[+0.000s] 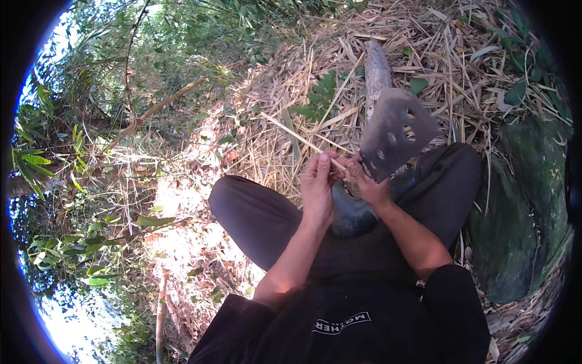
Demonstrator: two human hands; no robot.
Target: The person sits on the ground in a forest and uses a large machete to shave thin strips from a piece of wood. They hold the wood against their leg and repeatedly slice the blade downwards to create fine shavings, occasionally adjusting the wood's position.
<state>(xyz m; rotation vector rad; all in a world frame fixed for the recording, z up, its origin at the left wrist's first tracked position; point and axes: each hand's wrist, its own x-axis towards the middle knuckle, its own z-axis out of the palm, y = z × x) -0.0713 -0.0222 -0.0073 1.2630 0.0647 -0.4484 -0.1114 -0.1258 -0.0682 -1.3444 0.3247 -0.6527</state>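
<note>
My left hand [317,185] is closed in a pinch around a thin, pale bamboo strip [291,131]. The strip slants away to the far left, and its near end lies by my right fingers. My right hand [371,187] is closed at the base of a cleaver [397,130], its thumb toward the strip. The cleaver's broad dark blade has several oval holes and tilts up to the right; its handle is hidden in the hand. Both hands nearly touch, above my dark boots [353,215] and between my bent knees.
A weathered piece of wood [377,70] lies beyond the cleaver. Dry leaves and pale shavings [273,161] cover the ground, with a green fern [321,96] among them. On the right is a large green mossy surface [509,212]. Thin poles [160,112] and leafy plants stand left.
</note>
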